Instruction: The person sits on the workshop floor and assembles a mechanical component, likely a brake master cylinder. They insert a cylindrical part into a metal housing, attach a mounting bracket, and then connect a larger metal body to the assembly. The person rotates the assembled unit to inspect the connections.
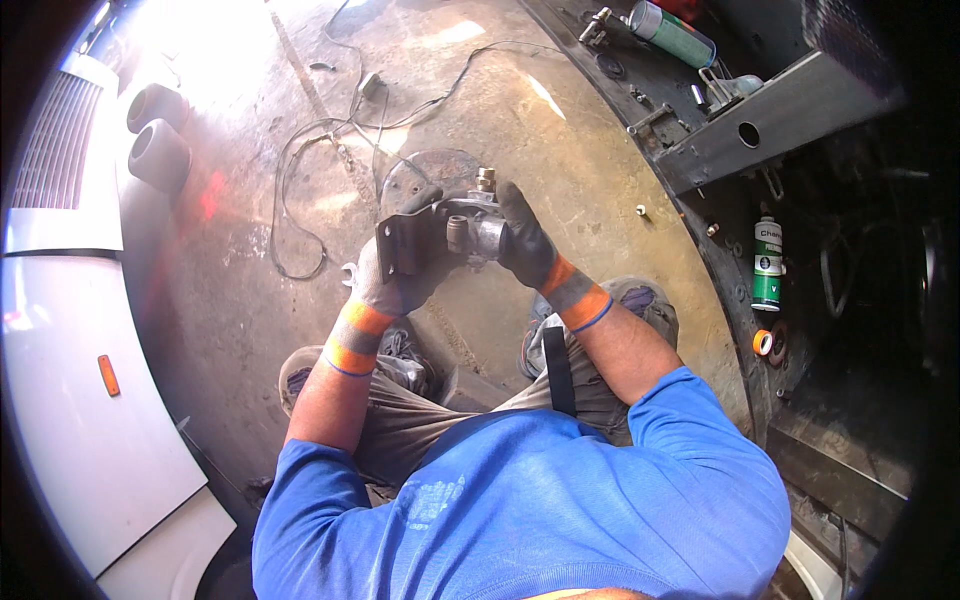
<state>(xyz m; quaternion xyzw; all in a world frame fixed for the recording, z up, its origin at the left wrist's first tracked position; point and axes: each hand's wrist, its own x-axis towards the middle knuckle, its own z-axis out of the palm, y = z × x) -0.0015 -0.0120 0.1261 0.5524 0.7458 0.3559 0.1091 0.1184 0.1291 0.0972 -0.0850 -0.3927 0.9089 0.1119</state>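
Note:
In front of my knees I hold up a silver metal valve body (483, 236) with a brass fitting (486, 179) on top. A black angled bracket (394, 246) with holes sits on its left side. My left hand (392, 282), in a grey and orange work glove, is closed around the bracket. Beside that glove shows a small silver open jaw (349, 272), like a spanner end; the rest is hidden. My right hand (526, 243), gloved alike, closes on the right side of the valve body, thumb up near the fitting. The undersides are hidden by my gloves.
A dark cable (285, 190) loops across the concrete floor (560, 150). At right, a dark ledge holds a green and white can (767, 265), an orange tape roll (763, 342), another spray can (672, 34) and loose fittings. A white vehicle panel (85, 380) stands at left.

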